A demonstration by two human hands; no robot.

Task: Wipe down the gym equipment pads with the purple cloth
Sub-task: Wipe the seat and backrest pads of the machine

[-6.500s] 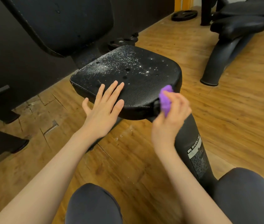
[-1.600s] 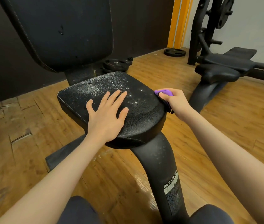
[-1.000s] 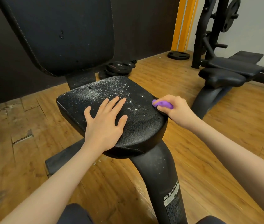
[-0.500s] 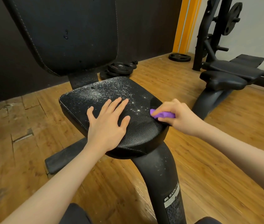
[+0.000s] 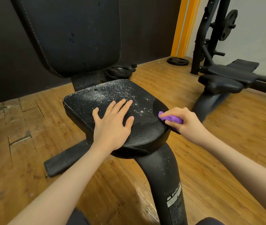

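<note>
Head view: left hand [image 5: 112, 125] flat on seat pad [image 5: 145, 132], fingers straight, slightly spread. Right hand [image 5: 186, 124] curled round purple cloth [image 5: 171, 119], pressed at pad's right edge, just right of left hand. Droplets, perhaps spray, speckle pad beyond fingertips.

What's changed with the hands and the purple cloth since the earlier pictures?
The right hand, gripping the purple cloth throughout, moved from the seat pad's front corner to its right edge. The left hand stayed flat on the pad; the droplets remain.
</note>
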